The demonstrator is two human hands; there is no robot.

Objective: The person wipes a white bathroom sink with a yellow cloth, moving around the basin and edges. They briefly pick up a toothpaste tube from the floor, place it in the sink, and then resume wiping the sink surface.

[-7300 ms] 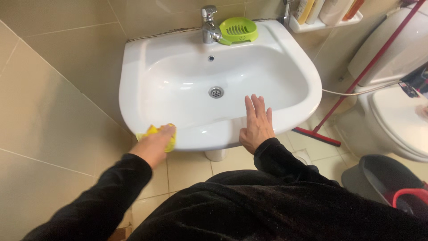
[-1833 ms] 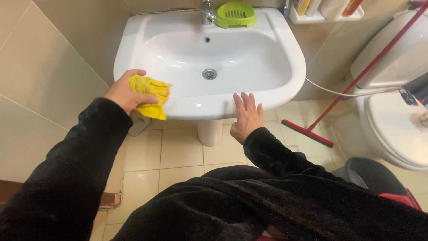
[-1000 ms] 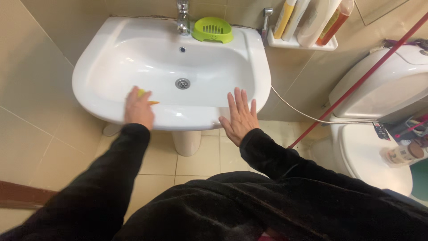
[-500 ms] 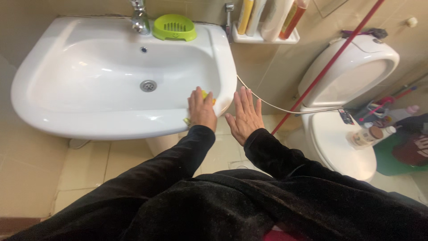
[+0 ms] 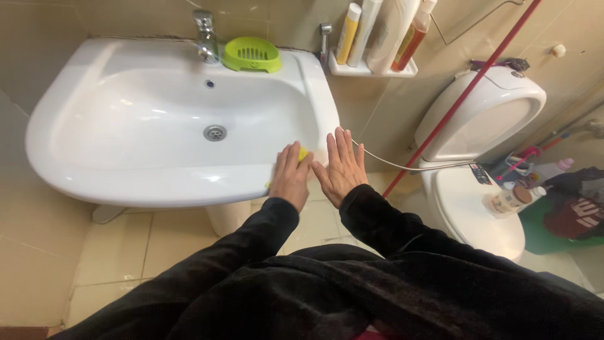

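yellow cloth (image 5: 303, 154) under left hand (image 5: 290, 176), sink (image 5: 126, 182) rim.

Warm, even indoor light; soft glare patches on the white sink (image 5: 94, 170) basin; slight wide-angle edge distortion.

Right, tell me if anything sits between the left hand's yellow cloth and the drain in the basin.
Nothing visible does. The left hand presses the yellow cloth on the sink's front right rim, and bare white basin runs from there to the drain. The right hand rests beside it, off that path.
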